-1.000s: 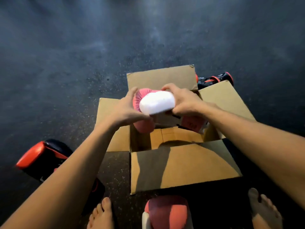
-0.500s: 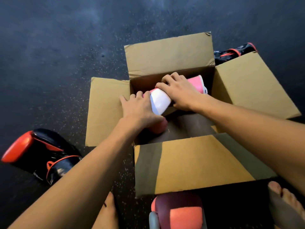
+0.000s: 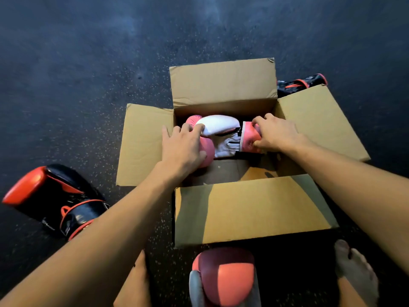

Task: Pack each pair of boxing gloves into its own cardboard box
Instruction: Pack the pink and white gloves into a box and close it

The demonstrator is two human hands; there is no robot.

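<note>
Two bare forearms [image 3: 110, 229], apparently bare feet [image 3: 355, 271]

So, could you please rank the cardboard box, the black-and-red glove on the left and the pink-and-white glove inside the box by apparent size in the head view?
1. cardboard box
2. black-and-red glove
3. pink-and-white glove
The order of the two gloves is unsure: the pink one is partly covered and lies farther from the camera.
</note>
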